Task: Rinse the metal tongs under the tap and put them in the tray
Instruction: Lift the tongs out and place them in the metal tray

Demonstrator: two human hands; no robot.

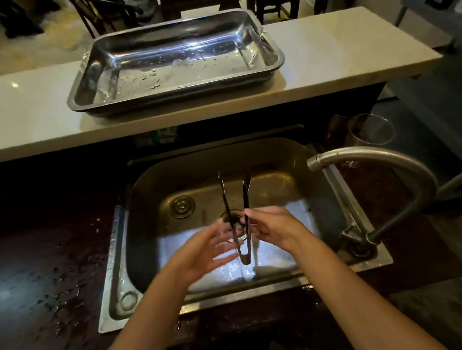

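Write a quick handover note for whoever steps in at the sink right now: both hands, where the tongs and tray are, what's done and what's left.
Right hand: pinching one arm of the dark metal tongs, holding them over the steel sink, hinge end down, tips pointing away.
Left hand: open, blurred, at the other arm; contact unclear.
Curved steel tap: its spout ends right of the tongs; whether it runs, I cannot tell. Water trails from the hinge end.
Shiny rectangular steel tray: on the pale raised counter behind the sink, wet with droplets, nothing in it.
Done: tongs wetted.
Left: finish rinsing, then lay the tongs in the tray.
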